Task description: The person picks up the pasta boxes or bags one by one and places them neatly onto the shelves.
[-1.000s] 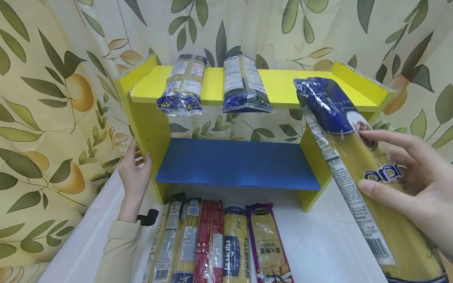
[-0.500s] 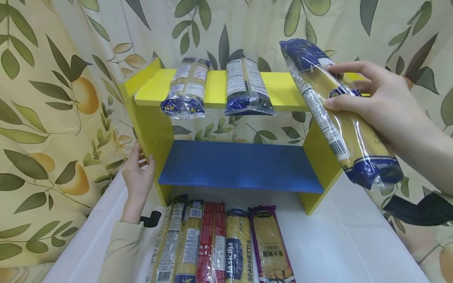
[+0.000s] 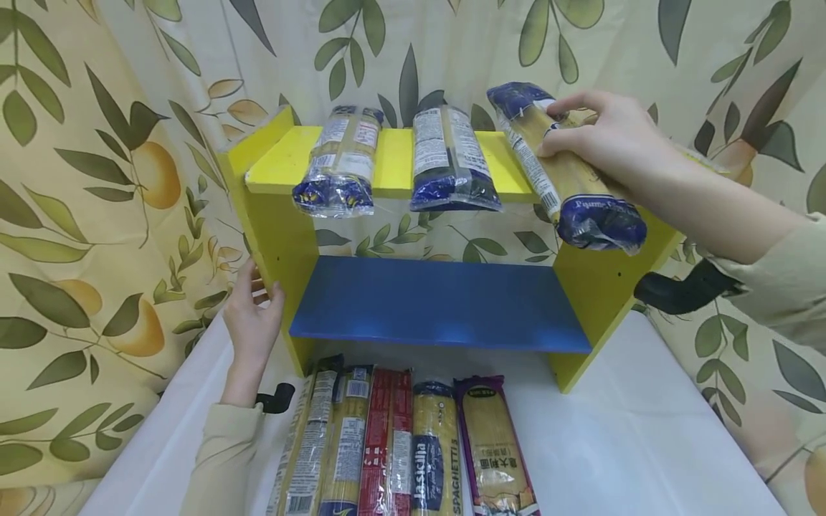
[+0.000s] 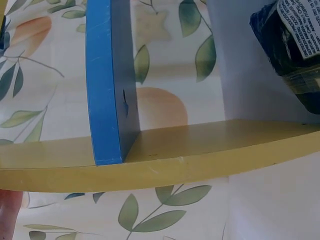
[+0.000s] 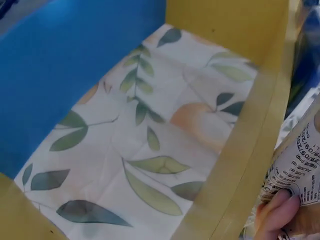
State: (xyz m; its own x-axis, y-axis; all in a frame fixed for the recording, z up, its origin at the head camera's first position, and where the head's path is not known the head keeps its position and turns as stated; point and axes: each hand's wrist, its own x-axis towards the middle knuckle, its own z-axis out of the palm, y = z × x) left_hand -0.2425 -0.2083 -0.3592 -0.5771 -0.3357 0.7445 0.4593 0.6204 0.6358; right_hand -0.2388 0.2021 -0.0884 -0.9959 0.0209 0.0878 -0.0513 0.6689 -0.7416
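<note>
My right hand [image 3: 603, 140] grips a long blue-and-yellow spaghetti packet [image 3: 568, 183] and holds it lying on the right part of the yellow top shelf [image 3: 390, 161], its near end sticking out past the edge. Two similar packets [image 3: 338, 161] [image 3: 448, 158] lie on the same shelf to the left. My left hand [image 3: 252, 315] rests against the yellow left side panel [image 3: 274, 229] of the rack. The blue lower shelf [image 3: 439, 301] is bare. In the right wrist view a fingertip [image 5: 280, 212] presses the packet's label [image 5: 300, 170].
Several pasta packets [image 3: 393, 444] lie side by side on the white table [image 3: 619, 444] in front of the rack. A leaf-and-fruit patterned curtain [image 3: 84, 186] hangs behind and on both sides. The left wrist view shows the blue shelf edge [image 4: 105, 85] and yellow panel [image 4: 165, 160].
My right hand has carried the spaghetti packet up from low on the right and laid it on the top shelf. The left hand has stayed on the side panel.
</note>
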